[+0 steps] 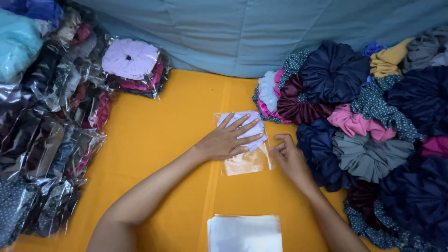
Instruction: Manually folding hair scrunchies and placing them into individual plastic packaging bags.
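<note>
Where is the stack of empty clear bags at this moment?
In the head view, the stack of empty clear bags lies on the orange cloth at bottom centre, between the forearms.

Light is soft, even and fairly bright, coming from above. The left hand (228,139) and right hand (290,158) throw only faint, short shadows onto the orange cloth surface (163,140) just beneath them. White glare streaks the crinkled clear plastic packets of fabric (51,140) well to the left of the left hand, hiding some of their contents. The dark navy fabric scrunchies (410,196) right of the right hand lose fold detail in shade. Focus is moderately sharp; fine texture looks slightly smeared, and the frame corners soften.
</note>
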